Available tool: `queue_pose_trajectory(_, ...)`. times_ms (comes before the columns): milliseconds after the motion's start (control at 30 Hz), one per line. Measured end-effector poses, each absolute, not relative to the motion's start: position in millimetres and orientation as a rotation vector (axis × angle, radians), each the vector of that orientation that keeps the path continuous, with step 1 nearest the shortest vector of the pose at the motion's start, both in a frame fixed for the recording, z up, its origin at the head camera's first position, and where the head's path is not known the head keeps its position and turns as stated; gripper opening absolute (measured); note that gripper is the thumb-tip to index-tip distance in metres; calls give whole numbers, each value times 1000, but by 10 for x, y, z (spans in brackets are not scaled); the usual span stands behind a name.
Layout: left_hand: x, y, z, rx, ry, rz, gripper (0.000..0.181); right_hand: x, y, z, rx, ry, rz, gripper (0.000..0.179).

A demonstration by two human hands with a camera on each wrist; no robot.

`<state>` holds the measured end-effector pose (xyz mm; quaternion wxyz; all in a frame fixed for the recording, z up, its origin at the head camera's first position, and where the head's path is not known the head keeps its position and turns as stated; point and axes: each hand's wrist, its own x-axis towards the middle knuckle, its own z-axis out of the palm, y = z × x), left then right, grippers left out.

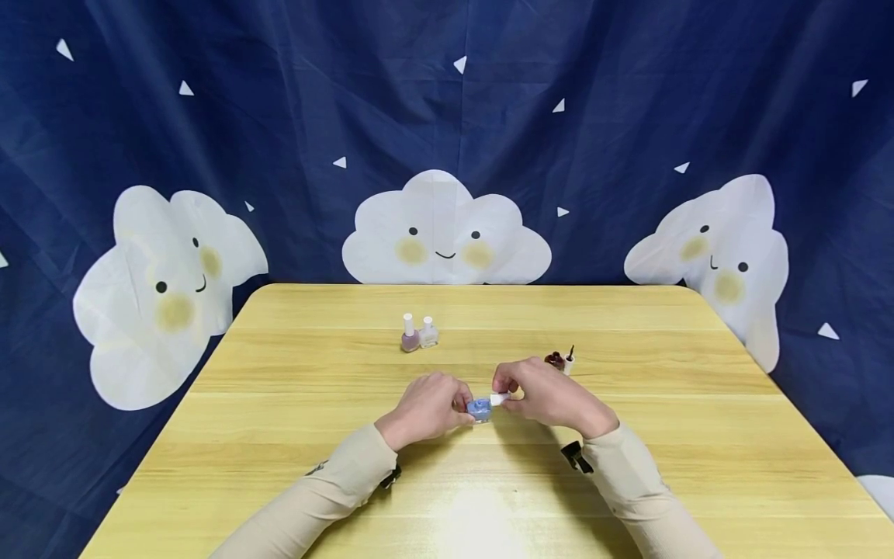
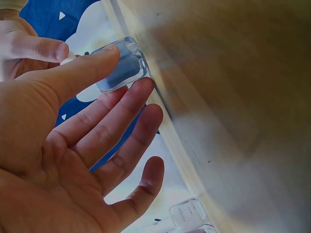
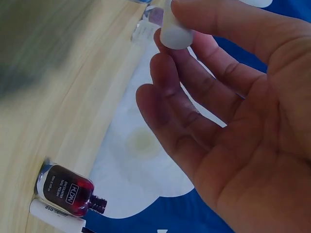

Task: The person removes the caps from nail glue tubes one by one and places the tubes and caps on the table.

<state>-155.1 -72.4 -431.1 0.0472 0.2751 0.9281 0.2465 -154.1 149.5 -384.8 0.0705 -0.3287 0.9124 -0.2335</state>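
1. We look down on a pale, wood-grained table (image 1: 314, 373). Near its middle, between two hands, is a small, boxy clear-glass bottle of blue nail polish (image 1: 479, 410), the centre of our clock. We cannot tell whether it touches the wood.

2. At nine o'clock, the left hand (image 1: 431, 407) pinches the bottle, thumb on one flat side and fingertips behind; its other fingers spread loosely.

3. At three o'clock, the right hand (image 1: 552, 396) pinches a smooth white cylindrical cap (image 1: 499, 399) between thumb and fingertips. The cap sits just beside the bottle, towards two o'clock; whether they are joined, we cannot make out.

4. At two o'clock, beyond the right hand, an uncapped, dark red glass polish bottle (image 1: 555, 360) stands beside a white cap with its dark brush upward (image 1: 569, 362).

5. Towards eleven o'clock, a white-capped mauve polish bottle (image 1: 410, 340) and a white-capped clear polish bottle (image 1: 429, 335) stand side by side.

6. We judge the blue bottle light, stiff and rather slippery, its glass breakable if dropped; its flat sides, low down, offer the surest hold. The cap seems light and rigid, best pinched around its barrel. Polish could spill from a tipped, uncapped bottle, so we would favour a level, gentle grip.
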Motion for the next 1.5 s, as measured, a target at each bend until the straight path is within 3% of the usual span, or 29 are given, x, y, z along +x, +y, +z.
queue_pose_trajectory(1500, -1551, -728, -4309, 820, 2829, 753, 16, -1584, 1516, -3868, -960, 2659, -754, 20)
